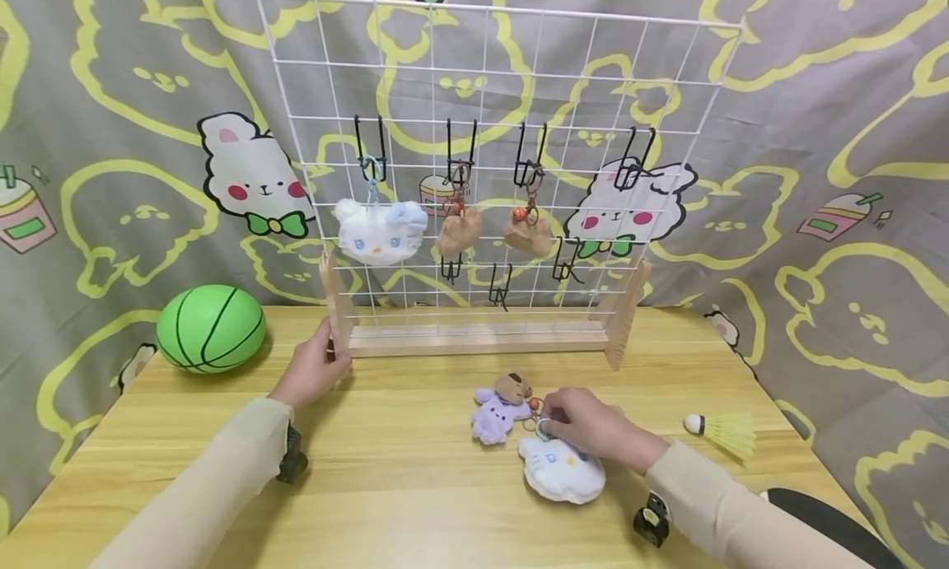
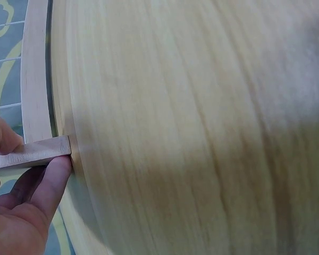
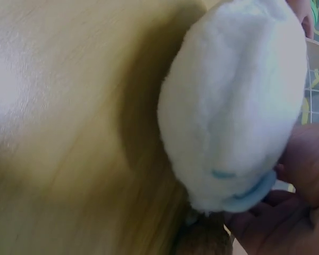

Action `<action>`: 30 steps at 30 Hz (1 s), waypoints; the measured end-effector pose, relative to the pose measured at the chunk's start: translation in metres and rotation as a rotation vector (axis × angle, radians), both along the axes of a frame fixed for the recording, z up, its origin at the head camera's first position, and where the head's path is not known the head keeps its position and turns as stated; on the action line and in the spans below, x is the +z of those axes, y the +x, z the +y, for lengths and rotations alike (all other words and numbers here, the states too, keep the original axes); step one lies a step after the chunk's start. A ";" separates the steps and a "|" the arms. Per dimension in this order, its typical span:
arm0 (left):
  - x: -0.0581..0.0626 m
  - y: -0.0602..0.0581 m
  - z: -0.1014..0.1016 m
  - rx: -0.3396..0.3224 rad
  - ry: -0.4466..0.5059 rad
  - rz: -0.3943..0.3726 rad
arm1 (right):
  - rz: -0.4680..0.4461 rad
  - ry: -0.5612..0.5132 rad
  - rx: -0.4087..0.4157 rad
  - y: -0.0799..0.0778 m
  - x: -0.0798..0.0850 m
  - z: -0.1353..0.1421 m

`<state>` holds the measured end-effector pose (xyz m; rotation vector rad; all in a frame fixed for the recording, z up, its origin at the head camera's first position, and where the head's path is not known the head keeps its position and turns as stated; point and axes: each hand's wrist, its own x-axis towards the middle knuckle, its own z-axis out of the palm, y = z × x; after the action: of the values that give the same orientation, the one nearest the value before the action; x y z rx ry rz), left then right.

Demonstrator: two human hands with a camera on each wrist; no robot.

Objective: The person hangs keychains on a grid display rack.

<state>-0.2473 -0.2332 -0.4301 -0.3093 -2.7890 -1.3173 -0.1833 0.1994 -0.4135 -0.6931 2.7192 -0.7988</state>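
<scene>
My left hand (image 1: 313, 370) grips the left wooden leg (image 1: 338, 310) of a white wire grid rack (image 1: 485, 9). Close up in the left wrist view, thumb and fingers lie on both sides of that leg's end (image 2: 53, 149). With its fingertips my right hand (image 1: 593, 425) pinches a white cat-face plush keychain (image 1: 563, 474) at its light blue ring; the plush fills much of the right wrist view, hiding part of the fingers. Just left of it on the table are a purple plush keychain (image 1: 491, 421) and a brown plush keychain (image 1: 511, 386).
On the rack's black hooks hang another white cat-face plush (image 1: 380, 233) and two brown plush keychains (image 1: 460, 233). A green ball (image 1: 211, 328) sits at the table's left. To the right lie a yellow shuttlecock (image 1: 721, 431) and a dark rounded object (image 1: 823, 520), partly behind my right sleeve.
</scene>
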 end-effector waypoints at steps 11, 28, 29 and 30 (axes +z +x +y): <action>0.000 0.001 0.001 0.009 0.003 -0.015 | -0.155 -0.241 0.086 -0.004 0.002 0.025; -0.001 0.003 0.002 0.007 0.005 -0.014 | -0.429 -0.539 -0.017 0.001 -0.002 0.039; -0.001 0.003 0.002 0.008 0.005 -0.013 | -0.429 -0.552 -0.024 0.001 -0.001 0.039; -0.001 0.003 0.002 0.008 0.005 -0.012 | -0.429 -0.566 -0.032 0.002 0.000 0.039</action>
<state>-0.2440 -0.2315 -0.4309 -0.2908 -2.7929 -1.3287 -0.1815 0.2379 -0.4136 -0.4976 2.1275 -1.5487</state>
